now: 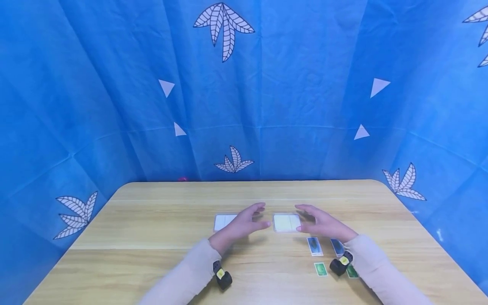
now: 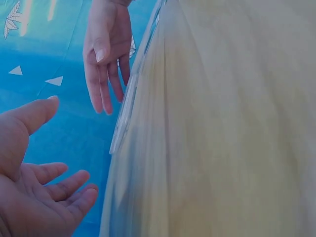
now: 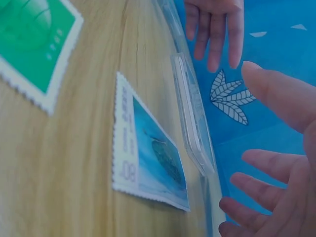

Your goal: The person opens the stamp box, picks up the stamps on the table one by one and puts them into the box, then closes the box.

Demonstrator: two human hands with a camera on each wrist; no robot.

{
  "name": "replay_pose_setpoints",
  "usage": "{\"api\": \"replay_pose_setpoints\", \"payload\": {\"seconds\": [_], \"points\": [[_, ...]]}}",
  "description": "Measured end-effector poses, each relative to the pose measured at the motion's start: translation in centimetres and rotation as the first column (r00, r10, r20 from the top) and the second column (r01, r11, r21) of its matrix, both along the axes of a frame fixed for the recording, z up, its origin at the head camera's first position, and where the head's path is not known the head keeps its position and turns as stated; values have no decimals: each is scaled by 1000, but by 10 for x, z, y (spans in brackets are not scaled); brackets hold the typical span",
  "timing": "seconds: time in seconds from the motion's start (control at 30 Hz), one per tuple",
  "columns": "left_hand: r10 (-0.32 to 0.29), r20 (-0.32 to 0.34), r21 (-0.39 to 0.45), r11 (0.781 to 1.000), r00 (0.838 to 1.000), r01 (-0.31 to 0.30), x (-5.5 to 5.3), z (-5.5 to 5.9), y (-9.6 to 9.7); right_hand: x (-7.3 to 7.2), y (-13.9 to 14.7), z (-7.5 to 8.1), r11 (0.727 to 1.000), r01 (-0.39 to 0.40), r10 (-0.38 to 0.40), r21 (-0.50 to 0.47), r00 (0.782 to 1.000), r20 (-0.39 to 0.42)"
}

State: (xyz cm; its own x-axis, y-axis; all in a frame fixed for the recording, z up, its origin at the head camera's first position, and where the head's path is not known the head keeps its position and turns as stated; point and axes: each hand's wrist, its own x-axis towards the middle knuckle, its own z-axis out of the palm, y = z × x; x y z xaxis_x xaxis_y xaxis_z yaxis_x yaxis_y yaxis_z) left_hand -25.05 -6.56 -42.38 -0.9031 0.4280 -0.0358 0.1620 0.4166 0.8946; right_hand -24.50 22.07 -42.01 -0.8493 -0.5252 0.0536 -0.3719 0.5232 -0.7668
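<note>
Both hands are held above the table, fingers loosely spread and holding nothing. My left hand [image 1: 244, 223] is between two flat clear cases with white insides, partly covering the left case [image 1: 223, 222]. The other case [image 1: 286, 223] lies between the hands, its right edge close below the thumb of my right hand [image 1: 322, 223]. Nearer to me, under the right forearm, lie postage stamps: a blue stamp [image 1: 314, 246], a second blue stamp [image 1: 336, 247] partly hidden by the sleeve, a green stamp [image 1: 321, 269] and another green stamp [image 1: 352, 272], also partly covered. Perforated edges show on the blue stamp [image 3: 153, 153] in the right wrist view.
The wooden table [image 1: 133, 237] has rounded far corners. Behind it and at its sides hangs a blue curtain [image 1: 297, 93] with white leaf and triangle prints. A small black camera is strapped to each wrist.
</note>
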Motion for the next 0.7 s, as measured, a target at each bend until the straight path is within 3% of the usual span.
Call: {"api": "replay_pose_setpoints", "payload": {"seconds": [0.23, 0.7], "points": [[49, 76, 32, 998, 996, -52, -4, -3, 13, -5, 1, -1, 1000, 8, -8, -3, 999, 47], [123, 80, 64, 990, 989, -128, -11, -12, 29, -16, 5, -9, 994, 3, 15, -113, 987, 158]]}}
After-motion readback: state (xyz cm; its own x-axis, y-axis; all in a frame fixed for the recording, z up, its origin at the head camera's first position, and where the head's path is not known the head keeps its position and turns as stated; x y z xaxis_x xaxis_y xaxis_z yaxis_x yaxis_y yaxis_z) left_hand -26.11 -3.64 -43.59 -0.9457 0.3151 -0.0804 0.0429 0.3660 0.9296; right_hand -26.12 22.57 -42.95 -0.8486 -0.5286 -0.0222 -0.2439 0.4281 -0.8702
